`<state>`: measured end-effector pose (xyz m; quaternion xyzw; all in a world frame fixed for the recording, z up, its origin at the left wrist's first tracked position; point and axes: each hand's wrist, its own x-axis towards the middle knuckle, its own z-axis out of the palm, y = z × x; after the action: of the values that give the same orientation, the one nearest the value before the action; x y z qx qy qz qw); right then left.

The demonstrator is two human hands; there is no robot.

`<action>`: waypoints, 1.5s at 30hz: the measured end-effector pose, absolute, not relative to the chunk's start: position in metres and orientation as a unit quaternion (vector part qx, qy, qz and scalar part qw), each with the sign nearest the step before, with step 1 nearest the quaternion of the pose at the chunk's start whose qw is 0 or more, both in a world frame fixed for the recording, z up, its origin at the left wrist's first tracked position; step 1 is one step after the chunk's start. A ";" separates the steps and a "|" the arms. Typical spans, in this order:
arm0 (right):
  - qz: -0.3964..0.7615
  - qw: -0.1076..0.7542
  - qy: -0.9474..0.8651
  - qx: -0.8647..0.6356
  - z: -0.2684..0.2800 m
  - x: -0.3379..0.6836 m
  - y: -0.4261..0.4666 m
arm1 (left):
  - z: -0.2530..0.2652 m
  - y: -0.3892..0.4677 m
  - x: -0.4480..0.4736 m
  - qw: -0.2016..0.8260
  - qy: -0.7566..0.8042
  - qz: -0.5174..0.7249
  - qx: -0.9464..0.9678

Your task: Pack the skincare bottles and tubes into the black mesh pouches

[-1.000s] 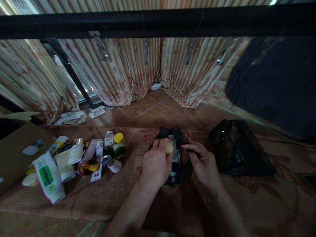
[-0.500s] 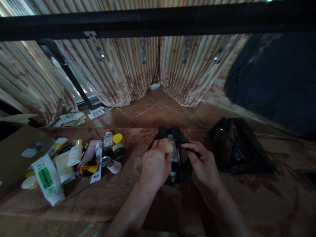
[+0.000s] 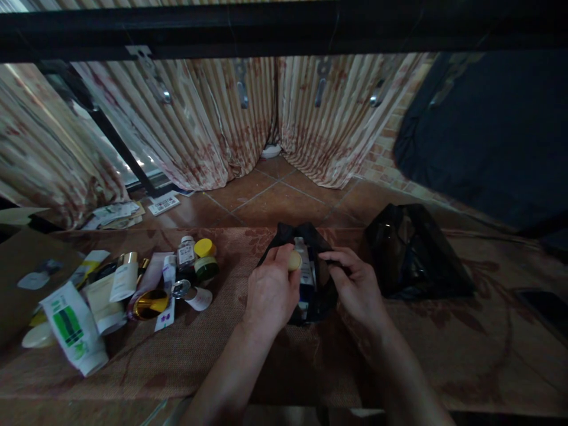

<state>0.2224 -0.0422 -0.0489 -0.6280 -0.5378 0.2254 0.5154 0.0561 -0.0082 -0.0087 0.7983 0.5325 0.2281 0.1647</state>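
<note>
My left hand [image 3: 270, 293] is closed around a small item whose pale yellow round end [image 3: 294, 261] shows beside the thumb; the rest is hidden by the fingers. It is at the mouth of a black plastic bag [image 3: 327, 300] lying on the cloth-covered surface. On the bag's right side, my right hand [image 3: 357, 287] pinches the rim between thumb and fingers, holding it apart. Inside the opening, a white and blue package [image 3: 307, 273] shows, partly covered by my left hand.
Left of the bag lie several cosmetics: a white-and-green tube [image 3: 74, 328], a yellow-lidded jar [image 3: 205, 248], a white bottle [image 3: 124, 277]. A cardboard box [image 3: 31, 260] stands far left. A second black bag [image 3: 421, 254] sits right, a dark flat object [image 3: 544, 307] beyond.
The whole view has shifted slightly, so things appear a little further left. Both hands keep their hold at the bag; the pale yellow end stays in my left hand.
</note>
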 end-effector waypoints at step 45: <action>0.288 0.583 -0.444 -0.616 -0.045 0.217 -0.043 | -0.022 -0.007 0.047 0.554 0.474 0.355 0.585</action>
<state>0.2170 -0.0431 -0.0449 -0.6161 -0.4442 0.2882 0.5831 0.0466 -0.0067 -0.0217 0.5853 0.4744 0.3550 0.5535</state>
